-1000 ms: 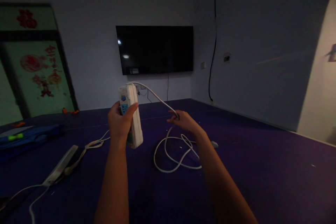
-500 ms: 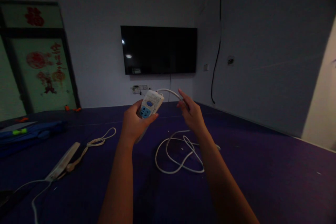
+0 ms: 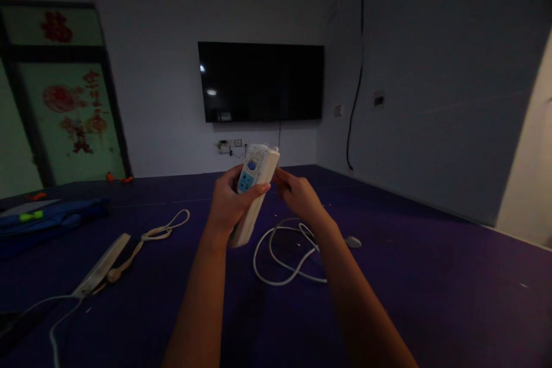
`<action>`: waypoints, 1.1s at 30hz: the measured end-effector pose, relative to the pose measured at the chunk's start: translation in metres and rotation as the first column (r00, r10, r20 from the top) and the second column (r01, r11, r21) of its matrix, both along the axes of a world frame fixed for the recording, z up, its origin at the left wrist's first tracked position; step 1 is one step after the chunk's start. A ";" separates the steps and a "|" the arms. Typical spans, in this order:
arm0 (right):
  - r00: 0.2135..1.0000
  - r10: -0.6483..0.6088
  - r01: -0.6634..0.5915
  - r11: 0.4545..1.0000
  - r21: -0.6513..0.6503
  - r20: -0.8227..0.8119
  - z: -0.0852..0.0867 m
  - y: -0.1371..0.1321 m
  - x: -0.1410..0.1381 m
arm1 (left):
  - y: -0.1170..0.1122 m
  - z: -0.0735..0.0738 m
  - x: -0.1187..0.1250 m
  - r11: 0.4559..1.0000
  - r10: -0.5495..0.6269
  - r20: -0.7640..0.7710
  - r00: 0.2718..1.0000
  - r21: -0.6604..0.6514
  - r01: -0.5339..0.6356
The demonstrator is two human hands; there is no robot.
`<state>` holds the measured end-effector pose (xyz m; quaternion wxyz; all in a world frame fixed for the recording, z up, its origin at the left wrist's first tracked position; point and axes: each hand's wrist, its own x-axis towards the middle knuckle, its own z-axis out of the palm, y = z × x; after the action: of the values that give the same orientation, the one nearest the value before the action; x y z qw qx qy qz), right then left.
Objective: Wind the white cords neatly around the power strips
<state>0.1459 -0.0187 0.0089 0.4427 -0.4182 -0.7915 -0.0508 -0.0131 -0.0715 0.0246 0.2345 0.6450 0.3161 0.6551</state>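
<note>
My left hand (image 3: 230, 202) is wrapped round a white power strip (image 3: 263, 164) with a blue switch and a blue socket, holding it up at a tilt. Close behind the strip's right side is my right hand (image 3: 297, 191), its fingers curled and partly hidden by the strip. It held the strip's cord a moment ago; the cord at the fingers is now out of sight. Below, the white cord (image 3: 276, 283) lies in loose loops on the purple surface, and a pale plug (image 3: 352, 242) shows just right of my right forearm.
At left lies a second white power strip (image 3: 101, 264) with a bundled cord (image 3: 161, 233). Blue cloth (image 3: 56, 221) is farther left. A television (image 3: 263, 83) hangs on the far wall, above wall sockets (image 3: 235, 144). A black cable (image 3: 356, 98) dangles on the right wall.
The power strip has turned more upright, showing its side, and shifted slightly right. My right hand has moved left and down, in behind it. The plug has come into view beside my right forearm.
</note>
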 end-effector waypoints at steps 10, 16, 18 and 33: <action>0.965 -0.065 0.048 0.996 0.072 0.256 0.009 -0.026 -0.011 | 0.026 -0.015 -0.016 0.843 0.533 -0.142 0.834 0.176 -0.509; 0.938 -0.132 0.107 0.990 0.095 0.320 0.015 -0.034 -0.006 | 0.017 -0.009 -0.021 0.802 0.586 -0.433 0.685 0.187 -0.567; 0.929 -0.143 0.116 0.988 0.099 0.340 0.016 -0.033 -0.006 | 0.013 -0.005 -0.019 0.801 0.571 -0.525 0.631 0.185 -0.570; 0.952 0.215 -0.205 0.976 -0.070 0.217 0.011 -0.040 -0.007 | 0.007 -0.015 -0.029 0.956 -0.198 -0.749 0.632 -0.291 -0.044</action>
<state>0.1394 -0.0588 0.0201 0.3440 -0.3337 -0.8771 -0.0317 -0.0422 -0.0644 0.0096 0.1941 0.8353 0.4474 0.2538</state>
